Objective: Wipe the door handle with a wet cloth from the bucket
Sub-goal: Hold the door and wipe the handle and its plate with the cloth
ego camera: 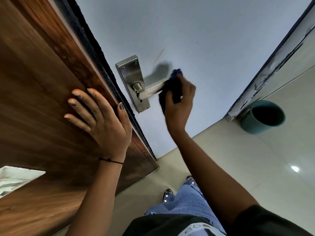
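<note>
A steel lever door handle point(151, 89) on a steel backplate point(130, 77) is mounted on the pale blue-grey door face. My right hand point(180, 103) grips a dark blue cloth point(172, 86) wrapped around the outer end of the lever, hiding its tip. My left hand point(100, 116) lies flat, fingers spread, on the brown wooden surface point(42, 82) left of the door edge, with the thumb at the black edge strip. A teal bucket point(263, 116) stands on the floor at the right, by the door frame.
Glossy cream floor tiles point(238, 167) stretch below and to the right. A chipped white door frame point(272, 65) runs up the right side. My jeans-clad legs and feet point(187, 198) stand close to the door. A white object point(13, 178) shows at the lower left.
</note>
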`<state>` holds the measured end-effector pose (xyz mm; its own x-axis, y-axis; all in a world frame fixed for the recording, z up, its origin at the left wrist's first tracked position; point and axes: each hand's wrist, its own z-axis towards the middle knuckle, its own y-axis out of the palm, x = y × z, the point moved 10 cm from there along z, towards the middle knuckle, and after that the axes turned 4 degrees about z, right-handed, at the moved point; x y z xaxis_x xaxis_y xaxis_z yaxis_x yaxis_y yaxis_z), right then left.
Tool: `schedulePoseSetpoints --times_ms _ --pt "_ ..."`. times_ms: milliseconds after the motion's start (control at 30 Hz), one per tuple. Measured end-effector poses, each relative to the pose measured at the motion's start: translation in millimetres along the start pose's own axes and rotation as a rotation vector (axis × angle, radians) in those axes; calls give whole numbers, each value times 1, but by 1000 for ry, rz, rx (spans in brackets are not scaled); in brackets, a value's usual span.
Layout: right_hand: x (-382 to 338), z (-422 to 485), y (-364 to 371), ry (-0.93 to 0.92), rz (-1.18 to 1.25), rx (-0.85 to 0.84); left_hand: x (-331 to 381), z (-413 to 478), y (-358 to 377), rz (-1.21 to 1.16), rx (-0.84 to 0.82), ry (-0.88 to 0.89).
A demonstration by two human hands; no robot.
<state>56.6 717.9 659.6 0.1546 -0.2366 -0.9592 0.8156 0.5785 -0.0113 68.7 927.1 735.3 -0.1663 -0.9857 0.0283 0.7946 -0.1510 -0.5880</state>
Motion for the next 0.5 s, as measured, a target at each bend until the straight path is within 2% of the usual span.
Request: schedulePoseSetpoints --times_ms 133,200,267,433,500 --pt "-36 -49 55 -279 -295 -355 -1 0 -1 -6 5 -1" --pt "-52 -50 64 -422 -434 -358 -2 0 0 -5 2 -3" --pt "-58 -40 61 -479 -502 -335 -3 0 1 -2 6 -3" --pt "-35 24 16 -296 -532 -176 -3 -1 1 0 9 2" --pt "-25 40 9 -258 -532 -172 -3 -1 1 3 4 5"
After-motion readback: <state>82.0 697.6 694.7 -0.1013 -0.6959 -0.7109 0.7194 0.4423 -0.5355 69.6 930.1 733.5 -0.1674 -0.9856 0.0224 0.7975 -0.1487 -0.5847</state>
